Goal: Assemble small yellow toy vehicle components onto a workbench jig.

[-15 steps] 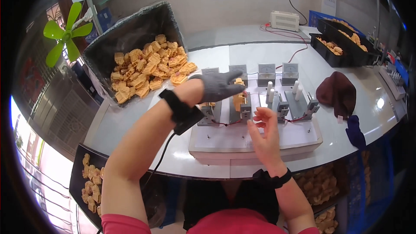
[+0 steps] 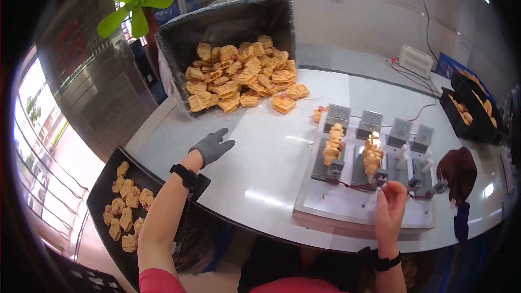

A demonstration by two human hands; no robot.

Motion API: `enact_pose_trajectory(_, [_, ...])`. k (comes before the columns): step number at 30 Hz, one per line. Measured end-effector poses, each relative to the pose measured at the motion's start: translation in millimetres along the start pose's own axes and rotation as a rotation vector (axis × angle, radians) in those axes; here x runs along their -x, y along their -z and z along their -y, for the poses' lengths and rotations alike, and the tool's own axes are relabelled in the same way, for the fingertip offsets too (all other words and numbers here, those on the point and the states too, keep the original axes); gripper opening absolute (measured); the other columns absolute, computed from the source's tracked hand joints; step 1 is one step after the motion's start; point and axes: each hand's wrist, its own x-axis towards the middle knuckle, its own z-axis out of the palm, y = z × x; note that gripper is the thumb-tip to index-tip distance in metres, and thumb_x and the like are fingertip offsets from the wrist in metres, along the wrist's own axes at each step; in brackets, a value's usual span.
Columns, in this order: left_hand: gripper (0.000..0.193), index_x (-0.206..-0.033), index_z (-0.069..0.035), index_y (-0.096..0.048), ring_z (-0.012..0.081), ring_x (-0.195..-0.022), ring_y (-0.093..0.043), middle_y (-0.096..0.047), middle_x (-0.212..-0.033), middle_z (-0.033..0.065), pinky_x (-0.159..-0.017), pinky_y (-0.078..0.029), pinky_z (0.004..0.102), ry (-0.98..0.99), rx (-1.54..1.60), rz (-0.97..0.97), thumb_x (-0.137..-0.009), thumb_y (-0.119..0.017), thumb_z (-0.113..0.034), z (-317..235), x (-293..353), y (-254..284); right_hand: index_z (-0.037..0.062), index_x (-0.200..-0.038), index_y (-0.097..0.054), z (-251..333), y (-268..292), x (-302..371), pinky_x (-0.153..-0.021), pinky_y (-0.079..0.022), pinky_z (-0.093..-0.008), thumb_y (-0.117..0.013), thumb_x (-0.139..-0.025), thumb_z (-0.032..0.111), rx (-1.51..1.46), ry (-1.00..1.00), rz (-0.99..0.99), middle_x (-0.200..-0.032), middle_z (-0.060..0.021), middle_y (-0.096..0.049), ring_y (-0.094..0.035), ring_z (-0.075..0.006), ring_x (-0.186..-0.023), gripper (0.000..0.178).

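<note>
My left hand [image 2: 213,148], in a grey glove, hovers over the white table left of the test board, fingers spread and nothing in it. My bare right hand [image 2: 391,214] is at the board's front edge, fingers bent together beside a small grey clamp block [image 2: 381,177]; whether they grip anything is hidden. Behind that block a yellow plastic part [image 2: 373,153] sits on the second grey fixture. Another yellow part [image 2: 332,145] sits on the leftmost fixture. The two fixtures to the right carry white posts [image 2: 426,160]. Grey panel meters [image 2: 370,123] stand behind the fixtures.
A plastic-lined black bin [image 2: 228,16] lies tipped on the table, yellow parts [image 2: 244,76] spilling out. A black tray [image 2: 111,182] of similar parts is at lower left. Dark cloth [image 2: 458,171], black boxes [image 2: 458,125] and a power supply [image 2: 415,61] are at right. A green fan [image 2: 133,2] stands behind.
My view has turned left. My left hand has left the second fixture and swung left over the table, while a yellow part stays there. My right hand's fingers have drawn together near the clamp block.
</note>
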Motion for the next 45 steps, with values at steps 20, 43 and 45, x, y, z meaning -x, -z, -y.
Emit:
enact_pose_trajectory(20, [0.059, -0.133, 0.002, -0.047, 0.0269, -0.111, -0.061, -0.062, -0.123, 0.0180, -0.094, -0.046, 0.0343, 0.199, 0.551, -0.938, -0.083, -0.069, -0.021, 227, -239, 75, 0.0046, -0.137, -0.035, -5, -13, -1, -0.082, -0.037, -0.0224, -0.053, -0.088, 0.001, 0.277, 0.027, -0.203, -0.099, -0.0014, -0.042, -0.042, -0.0096, -0.089, 0.052])
enact_pose_trajectory(43, [0.052, -0.112, 0.011, -0.062, 0.0180, -0.084, -0.063, -0.069, -0.097, 0.0127, -0.075, -0.050, 0.0312, 0.167, 0.556, -0.592, -0.079, -0.071, -0.028, 210, -186, 73, 0.0028, -0.142, -0.031, 9, -30, -9, -0.089, -0.036, -0.0250, -0.051, -0.090, 0.004, 0.314, 0.043, -0.195, -0.100, -0.0028, -0.047, -0.045, -0.0111, -0.093, 0.056])
enact_pose_trajectory(45, [0.052, -0.112, 0.011, -0.062, 0.0183, -0.085, -0.063, -0.069, -0.098, 0.0127, -0.075, -0.050, 0.0315, 0.169, 0.542, -0.591, -0.079, -0.072, -0.028, 209, -181, 75, 0.0024, -0.142, -0.030, 10, -31, -10, -0.091, -0.037, -0.0262, -0.050, -0.090, 0.004, 0.326, 0.041, -0.210, -0.102, -0.0036, -0.048, -0.045, -0.0118, -0.093, 0.056])
